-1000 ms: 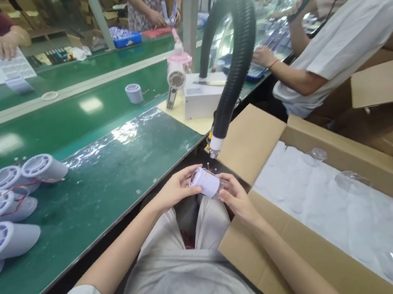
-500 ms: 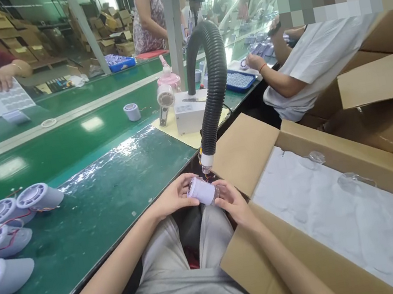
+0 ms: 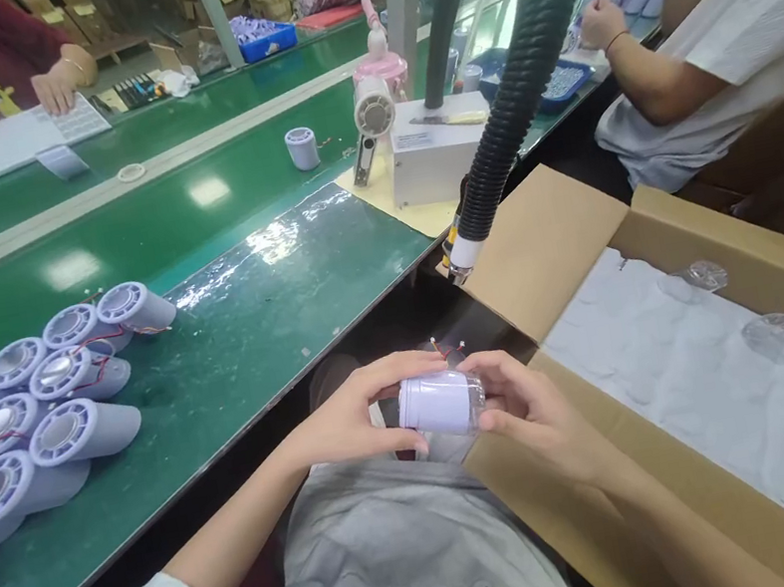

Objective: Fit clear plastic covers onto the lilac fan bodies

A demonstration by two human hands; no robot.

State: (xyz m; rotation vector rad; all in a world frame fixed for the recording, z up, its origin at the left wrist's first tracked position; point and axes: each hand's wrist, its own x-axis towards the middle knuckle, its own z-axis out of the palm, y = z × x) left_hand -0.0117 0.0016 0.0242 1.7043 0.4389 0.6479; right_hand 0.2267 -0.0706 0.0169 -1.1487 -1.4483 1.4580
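Observation:
Over my lap I hold a small lavender plastic cylinder (image 3: 440, 403) on its side, with thin red wires sticking up from it. My left hand (image 3: 353, 418) wraps its left end and my right hand (image 3: 529, 403) grips its clear right end. A black ribbed hose (image 3: 519, 69) curves down from above and its nozzle (image 3: 460, 259) hangs above and a little right of the cylinder, apart from it. Several more lavender cylinders (image 3: 40, 406) with red wires lie grouped on the green bench (image 3: 247, 329) to my left.
An open cardboard box (image 3: 550, 245) lined with white sheets and clear plastic stands at my right. A white box unit (image 3: 433, 160) and a pink device (image 3: 377, 99) sit on the bench. A seated person's arm (image 3: 657, 75) is at the right; other people stand across the belt.
The view dropped and moved nearer my hands. The cylinder came lower toward my lap and now lies level between both hands, farther below the hose nozzle.

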